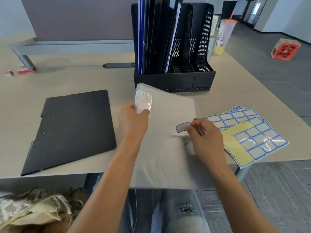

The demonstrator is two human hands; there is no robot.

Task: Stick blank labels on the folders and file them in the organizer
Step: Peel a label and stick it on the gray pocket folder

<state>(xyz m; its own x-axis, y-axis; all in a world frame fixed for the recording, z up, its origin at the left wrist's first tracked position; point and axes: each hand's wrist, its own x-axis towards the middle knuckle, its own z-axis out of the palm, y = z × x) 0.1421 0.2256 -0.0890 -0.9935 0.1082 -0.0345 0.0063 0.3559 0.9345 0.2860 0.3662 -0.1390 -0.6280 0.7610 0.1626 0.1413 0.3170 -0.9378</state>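
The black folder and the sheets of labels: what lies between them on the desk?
Head view: a translucent folder, held by the left hand; the right hand pinches a peeled label above it.

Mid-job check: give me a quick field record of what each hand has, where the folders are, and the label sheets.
left hand: grips the top left corner of the clear folder
right hand: pinches one peeled blank label above the clear folder, not yet stuck
clear folder: flat on the desk, near edge overhanging
black folder: closed, on the desk at left, no label visible
label sheets: fanned at right, top sheet partly peeled
organizer: upright behind, dark folders in the left slots, right slots look empty
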